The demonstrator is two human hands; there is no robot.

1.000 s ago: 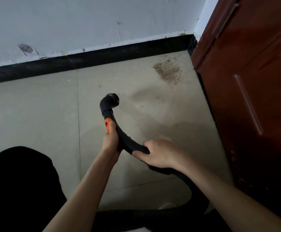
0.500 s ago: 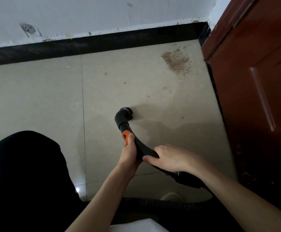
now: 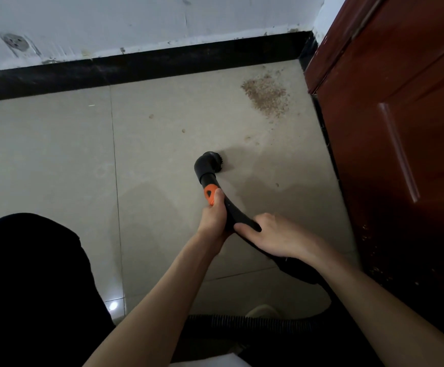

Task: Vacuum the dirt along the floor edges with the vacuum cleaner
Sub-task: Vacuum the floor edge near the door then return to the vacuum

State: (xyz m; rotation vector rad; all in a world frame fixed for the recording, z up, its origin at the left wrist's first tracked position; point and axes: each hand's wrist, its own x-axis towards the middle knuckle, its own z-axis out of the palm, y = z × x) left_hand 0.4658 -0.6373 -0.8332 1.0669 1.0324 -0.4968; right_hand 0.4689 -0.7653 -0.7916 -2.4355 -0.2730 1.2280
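Left hand wrapped around the black vacuum handle, thumb beside the orange button. Right hand grips the handle just behind the left fingers. Round brush head lies beyond the left fingertips, on the tiled floor. Dirt patch sits well past the brush, near the black baseboard and red door.

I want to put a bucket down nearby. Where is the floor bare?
Bare: the beige tiles between the black skirting board and the dark-clothed knee. Crowded: the corner by the red-brown wooden door, with the brown dirt pile and black brush nozzle.
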